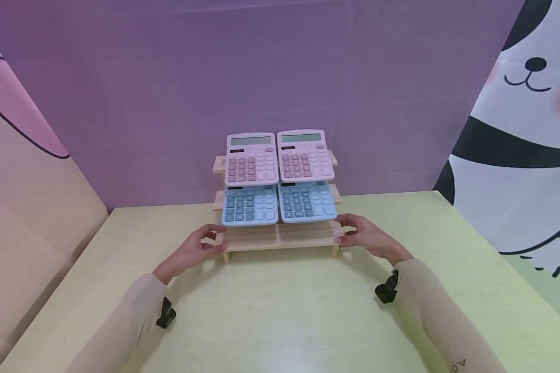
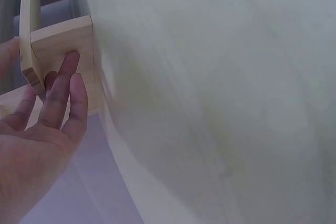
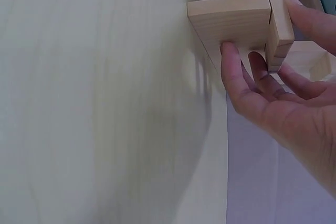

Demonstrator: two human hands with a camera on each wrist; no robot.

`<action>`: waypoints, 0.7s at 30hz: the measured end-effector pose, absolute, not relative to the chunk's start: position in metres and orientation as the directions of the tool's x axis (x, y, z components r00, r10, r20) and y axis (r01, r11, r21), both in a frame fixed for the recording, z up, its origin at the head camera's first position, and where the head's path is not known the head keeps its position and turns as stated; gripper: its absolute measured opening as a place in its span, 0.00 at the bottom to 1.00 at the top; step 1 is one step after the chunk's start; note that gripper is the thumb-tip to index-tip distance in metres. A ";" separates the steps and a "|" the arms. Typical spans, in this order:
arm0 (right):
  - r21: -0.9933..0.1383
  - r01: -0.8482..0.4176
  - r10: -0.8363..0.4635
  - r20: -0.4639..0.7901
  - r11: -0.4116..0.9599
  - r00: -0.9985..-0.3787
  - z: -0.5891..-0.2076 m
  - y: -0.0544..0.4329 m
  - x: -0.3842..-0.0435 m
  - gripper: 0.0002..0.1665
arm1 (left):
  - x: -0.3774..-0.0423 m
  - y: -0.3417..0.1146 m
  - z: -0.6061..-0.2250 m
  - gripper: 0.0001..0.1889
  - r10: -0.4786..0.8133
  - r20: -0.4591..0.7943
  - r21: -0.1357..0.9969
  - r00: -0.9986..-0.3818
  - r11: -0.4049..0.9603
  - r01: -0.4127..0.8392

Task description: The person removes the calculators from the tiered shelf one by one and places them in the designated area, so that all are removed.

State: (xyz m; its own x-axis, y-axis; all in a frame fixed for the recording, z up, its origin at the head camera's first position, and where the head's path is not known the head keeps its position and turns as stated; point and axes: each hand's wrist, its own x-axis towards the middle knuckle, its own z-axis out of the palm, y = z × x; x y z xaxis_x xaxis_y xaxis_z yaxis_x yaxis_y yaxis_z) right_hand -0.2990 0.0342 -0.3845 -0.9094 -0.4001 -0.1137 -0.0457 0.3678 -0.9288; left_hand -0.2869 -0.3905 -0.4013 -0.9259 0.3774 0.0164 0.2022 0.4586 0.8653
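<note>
A tiered wooden display stand [image 1: 282, 236] holds two pink calculators, the left one [image 1: 252, 159] and the right one [image 1: 305, 155], on its top tier. Below them, a left blue calculator [image 1: 250, 205] and a right blue calculator [image 1: 307, 202] lean on the middle tier, their upper parts hidden by the pink ones. The lowest tier is bare. My left hand [image 1: 197, 247] grips its left end, with fingers curled under the board [image 2: 30, 30] beside the leg. At the opposite end, my right hand [image 1: 367, 237] grips the same tier, thumb above the board [image 3: 278, 24] and fingers beneath.
The stand is at the back of a pale wooden table [image 1: 280, 311], close to a purple backdrop [image 1: 280, 67]. A beige panel [image 1: 23, 233] borders the left side, and a panda print [image 1: 518, 171] covers the right. Both wrists wear small black cameras.
</note>
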 end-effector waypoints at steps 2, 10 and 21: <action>-0.930 -0.042 -0.400 -0.116 0.364 -0.909 -0.384 0.035 -0.300 0.41 | -0.288 -0.391 -0.402 0.29 0.386 0.022 0.867 -0.922 0.451 0.210; -0.930 -0.038 -0.399 -0.120 0.365 -0.909 -0.383 0.036 -0.300 0.42 | -0.290 -0.390 -0.403 0.29 0.392 0.018 0.875 -0.920 0.439 0.205; -0.936 -0.036 -0.409 -0.118 0.349 -0.905 -0.384 0.033 -0.299 0.41 | -0.291 -0.393 -0.404 0.29 0.402 0.019 0.878 -0.915 0.431 0.208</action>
State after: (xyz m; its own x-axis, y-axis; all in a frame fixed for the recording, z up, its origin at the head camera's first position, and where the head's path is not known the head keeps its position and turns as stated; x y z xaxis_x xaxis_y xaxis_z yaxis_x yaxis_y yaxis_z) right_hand -0.2993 0.0335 -0.3839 -0.9049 -0.4090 -0.1177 -0.0361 0.3494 -0.9363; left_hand -0.2907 -0.3932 -0.4037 -0.9154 0.4021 0.0191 0.2078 0.4312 0.8780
